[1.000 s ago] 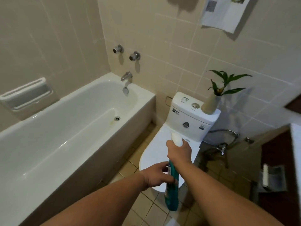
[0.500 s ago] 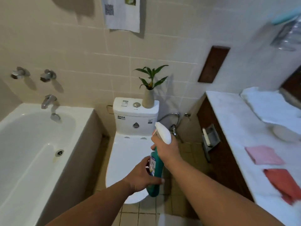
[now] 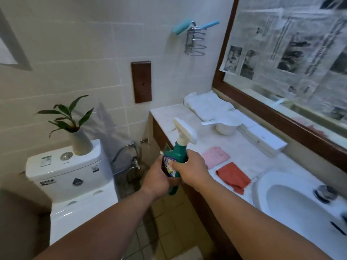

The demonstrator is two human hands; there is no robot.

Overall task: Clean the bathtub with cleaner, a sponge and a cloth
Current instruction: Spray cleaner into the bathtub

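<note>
A teal spray bottle of cleaner (image 3: 178,152) with a white trigger head stands upright in the air between toilet and vanity. My right hand (image 3: 189,168) grips its body just below the neck. My left hand (image 3: 158,182) holds its lower part from the left. On the vanity counter (image 3: 244,158) lie a pink cloth (image 3: 216,156) and a red cloth (image 3: 233,177), just right of my right hand. The bathtub is out of view.
A white toilet (image 3: 75,177) with a potted plant (image 3: 75,132) on its cistern stands at left. A sink basin (image 3: 293,201), a white bowl (image 3: 225,126), folded white towels (image 3: 206,104) and a newspaper-covered mirror (image 3: 293,49) are at right. The floor below is tiled.
The view has swung right, from the bathtub past the toilet to the vanity. My right hand moved from the trigger head down to the bottle's body; both hands still hold the bottle.
</note>
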